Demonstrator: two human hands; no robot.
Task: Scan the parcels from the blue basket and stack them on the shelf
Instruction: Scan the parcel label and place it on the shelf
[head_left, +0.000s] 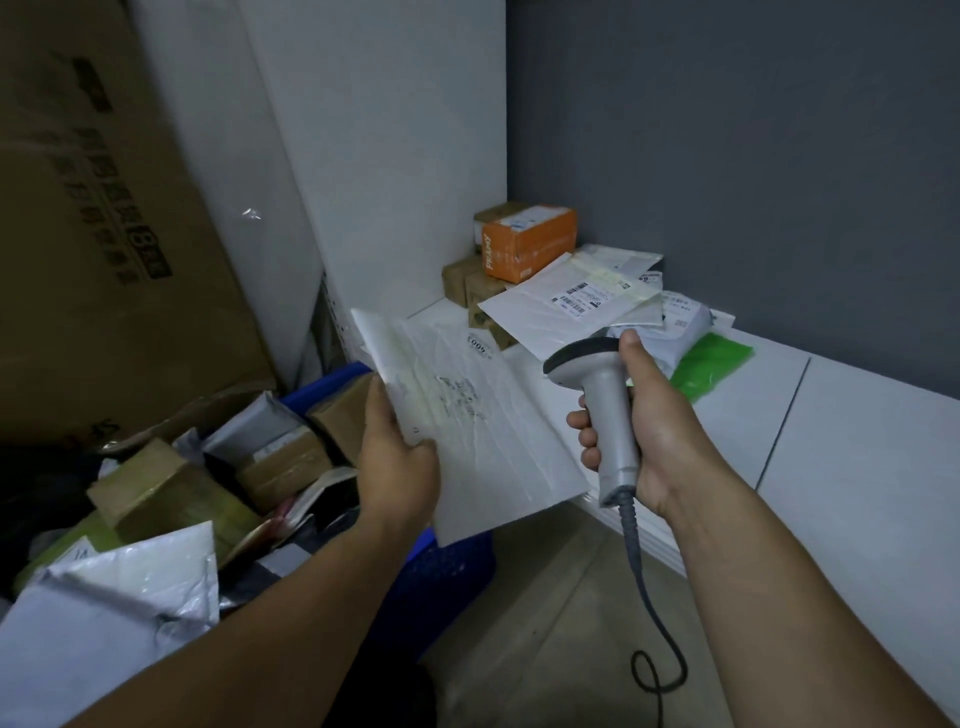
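dark grey wall (727, 156) | white wall panel (389, 130) | grey floor (545, 597) | dim light

2 hands: left hand (400, 457) and right hand (649, 415). 1 scanner (608, 415). 1 white mailer (493, 431), held. 1 blue basket (447, 566), near left, showing 3 brown boxes (156, 488); its soft bags cannot be counted. On the far shelf (857, 441): 1 orange box (530, 241), 1 green bag (717, 364), at least 3 small brown cartons (460, 280). 1 large cardboard box (104, 234), far left.
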